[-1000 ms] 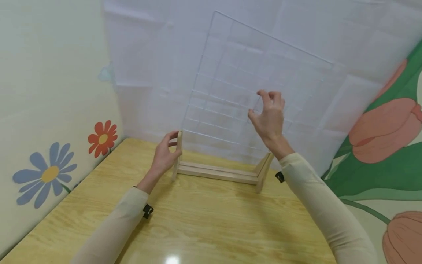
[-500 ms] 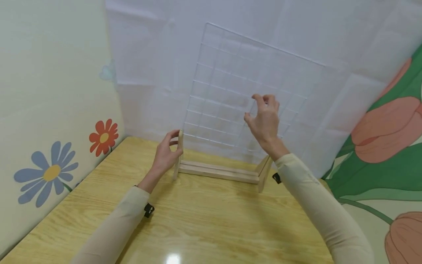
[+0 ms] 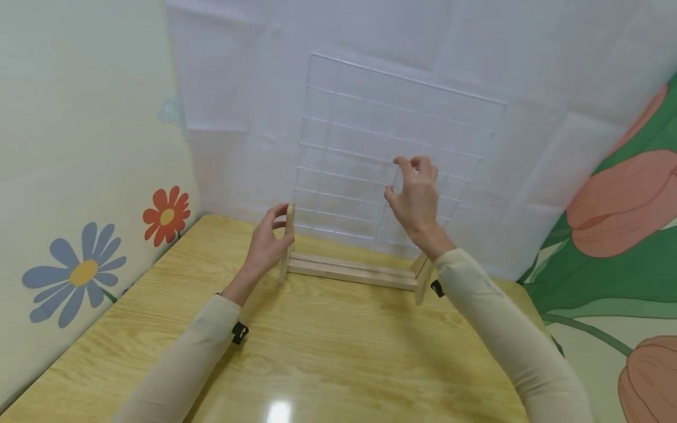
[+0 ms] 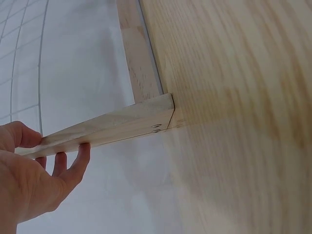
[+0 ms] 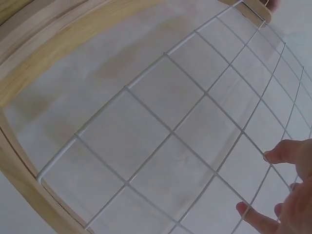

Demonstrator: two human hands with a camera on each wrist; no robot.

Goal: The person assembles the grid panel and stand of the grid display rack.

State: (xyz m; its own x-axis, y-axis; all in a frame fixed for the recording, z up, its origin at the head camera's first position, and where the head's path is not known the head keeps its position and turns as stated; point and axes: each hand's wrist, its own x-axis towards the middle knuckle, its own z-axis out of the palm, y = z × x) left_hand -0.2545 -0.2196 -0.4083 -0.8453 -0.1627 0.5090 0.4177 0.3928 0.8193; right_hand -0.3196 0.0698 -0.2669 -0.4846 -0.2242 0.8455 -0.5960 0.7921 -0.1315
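A white wire grid panel (image 5: 172, 132) stands before the backdrop, its top edge sloping down to the right in the head view. My right hand (image 3: 418, 202) holds it by the wires near its middle, thumb and fingers spread across the mesh. Below is a wooden stand (image 3: 351, 274) with two side posts joined by a base bar. My left hand (image 3: 267, 242) grips the top of the left post (image 4: 117, 124) between thumb and fingers. In the right wrist view the panel's lower edge sits between the posts, apart from the base bar. The far post is partly hidden by my right forearm.
The stand rests toward the back of a wood-grain table (image 3: 317, 352). White creased cloth (image 3: 227, 88) hangs behind it. Walls painted with flowers flank both sides, a blue flower (image 3: 81, 273) on the left and tulips (image 3: 624, 205) on the right.
The grid panel has come down and leftward toward the stand, and its tilt has lessened. My right hand moved down and left with it. My left hand keeps its grip on the post.
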